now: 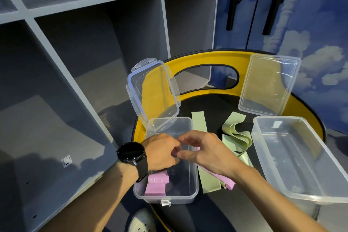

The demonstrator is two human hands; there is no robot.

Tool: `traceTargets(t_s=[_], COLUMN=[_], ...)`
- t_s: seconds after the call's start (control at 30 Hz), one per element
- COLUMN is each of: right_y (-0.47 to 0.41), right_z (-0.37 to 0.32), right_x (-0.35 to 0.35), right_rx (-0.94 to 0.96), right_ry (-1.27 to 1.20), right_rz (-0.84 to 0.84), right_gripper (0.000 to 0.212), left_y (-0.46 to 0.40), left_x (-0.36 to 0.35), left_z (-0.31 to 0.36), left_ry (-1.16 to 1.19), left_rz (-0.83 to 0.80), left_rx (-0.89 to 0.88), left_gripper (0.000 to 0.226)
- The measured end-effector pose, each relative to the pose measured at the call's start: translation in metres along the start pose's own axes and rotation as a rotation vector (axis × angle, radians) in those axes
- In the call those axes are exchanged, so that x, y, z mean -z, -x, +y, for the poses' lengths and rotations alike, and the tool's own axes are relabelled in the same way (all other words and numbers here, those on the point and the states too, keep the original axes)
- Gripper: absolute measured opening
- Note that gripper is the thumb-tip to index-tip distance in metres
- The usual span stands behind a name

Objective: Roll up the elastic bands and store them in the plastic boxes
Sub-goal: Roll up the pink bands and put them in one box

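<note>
**Hands met over the near plastic box**

Hands worked close together in the head view, above the open near box [185, 192] on the round black table [241, 203] with its yellow rim [222, 57]; the left hand [162, 151], with a black watch [131, 153] on its wrist, had its fingers curled inward; the right hand [205, 151] reached across from the right, thumb and fingertips touching those of the left; whatever they pinched between them was hidden, so I could not tell what either hand was clamped on. A pink band [157, 184], partly rolled and printed with "10 LB", lay inside the near box at its front left; a second pink strip [225, 180] ran out from under the right wrist onto the table, just beside the box. Pale green bands lay on the black surface between the two boxes; one flat strip [199, 121] stretched away behind the near box, another flat green piece [209, 181] lay beside its right wall, and a loosely folded heap [236, 137] sat further right. The far box [293, 158] stood open at the right; its lid [269, 84] leaned against the yellow rim behind it; the near box's lid [153, 90], with clip tabs, stood tilted behind its box. Grey shelving [75, 43] filled the left; a pale shoe [142, 221] showed at the bottom edge.
</note>
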State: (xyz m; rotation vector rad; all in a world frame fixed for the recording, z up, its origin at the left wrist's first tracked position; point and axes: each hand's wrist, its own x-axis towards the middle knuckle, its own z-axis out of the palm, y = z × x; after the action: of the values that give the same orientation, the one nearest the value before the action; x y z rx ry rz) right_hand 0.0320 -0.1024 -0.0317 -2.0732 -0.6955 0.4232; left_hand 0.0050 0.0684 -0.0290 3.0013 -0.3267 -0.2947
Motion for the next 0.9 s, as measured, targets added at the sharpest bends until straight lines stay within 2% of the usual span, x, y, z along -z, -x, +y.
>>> traceTargets(t_s=[0.2,0.33,0.47,0.57,0.77,0.9], right_y=[0.014,0.027,0.043,0.052,0.06,0.059], right_z=[0.016,0.036,0.056,0.068,0.081,0.084], right_x=[0.031,0.054,0.075,0.087,0.097,0.099], right_rx=[-0.039,-0.114,-0.208,-0.247,-0.293,-0.303], right_ry=[-0.032,-0.032,0.018,0.055,0.086,0.078], right_rz=[0.076,0.2,0.311,0.33,0.307,0.307], right_gripper=[0.025,0.029,0.033,0.036,0.04,0.04], left_y=[-0.021,-0.046,-0.077,-0.096,-0.119,-0.121], left_x=[0.014,0.004,-0.02,-0.033,-0.047,-0.053], left_z=[0.036,0.061,0.078,0.083,0.081,0.079], left_ry=[0.043,0.138,0.091,0.008,-0.108,-0.069], left_rz=[0.068,0.163,0.187,0.121,-0.118,-0.126], left_rx=[-0.053,-0.052,-0.031,-0.009,0.066,0.074], left_gripper=[0.01,0.034,0.038,0.04,0.05,0.044])
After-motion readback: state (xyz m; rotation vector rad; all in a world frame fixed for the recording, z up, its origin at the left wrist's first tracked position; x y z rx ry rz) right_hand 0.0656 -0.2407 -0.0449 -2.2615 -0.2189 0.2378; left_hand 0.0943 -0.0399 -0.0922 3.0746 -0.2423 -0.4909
